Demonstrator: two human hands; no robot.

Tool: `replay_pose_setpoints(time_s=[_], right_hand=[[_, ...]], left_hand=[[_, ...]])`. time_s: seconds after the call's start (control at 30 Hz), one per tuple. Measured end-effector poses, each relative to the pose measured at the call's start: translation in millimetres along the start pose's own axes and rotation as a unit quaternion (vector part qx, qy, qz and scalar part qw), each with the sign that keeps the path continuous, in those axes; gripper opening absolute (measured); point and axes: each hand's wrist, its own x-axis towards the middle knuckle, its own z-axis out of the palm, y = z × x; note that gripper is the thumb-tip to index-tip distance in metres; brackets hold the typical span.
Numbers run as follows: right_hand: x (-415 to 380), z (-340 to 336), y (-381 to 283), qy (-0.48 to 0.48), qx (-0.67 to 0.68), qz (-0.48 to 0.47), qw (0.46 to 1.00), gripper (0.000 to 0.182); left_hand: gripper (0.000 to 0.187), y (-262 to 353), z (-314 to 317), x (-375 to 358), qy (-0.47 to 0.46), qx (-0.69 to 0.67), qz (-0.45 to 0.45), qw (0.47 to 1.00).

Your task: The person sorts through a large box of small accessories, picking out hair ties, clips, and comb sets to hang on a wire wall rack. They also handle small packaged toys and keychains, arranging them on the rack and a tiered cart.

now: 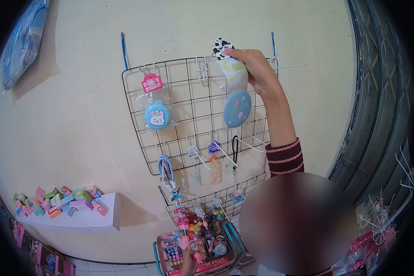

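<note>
My right hand (255,69), raised at the upper right of the wire grid (179,99), pinches the cow-print card (222,48) of a clear packet. A round pale-blue case (237,109) hangs below it, in front of the grid. Low in view, my left hand (188,263) has its fingers closed at a pink fluffy charm (184,242), above a basket (157,257) of small goods. A similar blue case with a white face (157,115) hangs under a pink card on the grid's left side.
Bare hooks (292,66) jut from the grid's right edge. Hair ties and charms (215,171) hang lower. A white shelf (110,211) holds small boxes at left. A folding metal gate (377,96) stands at right. A blurred patch hides the lower right.
</note>
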Motion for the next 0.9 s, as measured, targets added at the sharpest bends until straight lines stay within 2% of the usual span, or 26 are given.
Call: replay_pose_setpoints(time_s=[0.07, 0.1, 0.2, 0.3, 0.37, 0.5, 0.57, 0.6, 0.63, 0.67, 0.7, 0.77, 0.83, 0.9], right_hand=[[2, 2, -1, 0.012, 0.149, 0.007, 0.989, 0.019], [0, 3, -5, 0.011, 0.149, 0.008, 0.989, 0.019], [-4, 3, -14, 0.015, 0.181, 0.045, 0.982, 0.015], [1, -4, -13, -0.003, 0.233, 0.077, 0.969, 0.021], [5, -11, -6, -0.109, 0.296, 0.098, 0.944, 0.026], [8, -13, 1, -0.115, 0.309, 0.144, 0.933, 0.028], [13, -19, 8, -0.186, 0.314, 0.116, 0.924, 0.021], [10, -14, 6, -0.186, 0.314, 0.116, 0.924, 0.021], [2, -3, 3, -0.087, 0.254, 0.070, 0.961, 0.018], [-3, 3, 2, 0.012, 0.190, 0.022, 0.981, 0.017], [-6, 4, 4, 0.011, 0.191, 0.023, 0.981, 0.017], [-10, 3, 9, -0.011, 0.085, -0.031, 0.996, 0.017], [-6, 2, 17, -0.014, 0.060, -0.028, 0.998, 0.020], [0, 2, 28, -0.015, 0.035, -0.023, 0.999, 0.023]], left_hand=[[0.043, -2, -16, 1, -0.024, -0.008, -0.013, 1.000], [0.043, -1, -22, 2, -0.049, -0.014, -0.025, 0.998], [0.044, -1, -32, 4, -0.046, -0.021, -0.017, 0.999], [0.044, -1, -35, 5, -0.032, -0.019, -0.014, 0.999], [0.044, 0, -34, 4, -0.039, -0.024, -0.019, 0.999], [0.042, -4, -38, 10, -0.022, -0.039, -0.040, 0.998], [0.042, -3, -24, 2, 0.003, -0.014, -0.024, 1.000], [0.042, -1, -17, -1, 0.029, 0.011, -0.008, 0.999], [0.042, -1, -21, -1, 0.030, 0.010, -0.009, 0.999], [0.042, -3, -28, 2, -0.029, 0.016, -0.005, 0.999], [0.042, -3, -32, 4, -0.087, 0.022, -0.001, 0.996], [0.042, -4, -35, 5, -0.089, 0.018, 0.002, 0.996], [0.042, -4, -36, 4, -0.090, 0.016, 0.003, 0.996], [0.039, -3, -36, 3, -0.081, -0.068, -0.037, 0.994]])
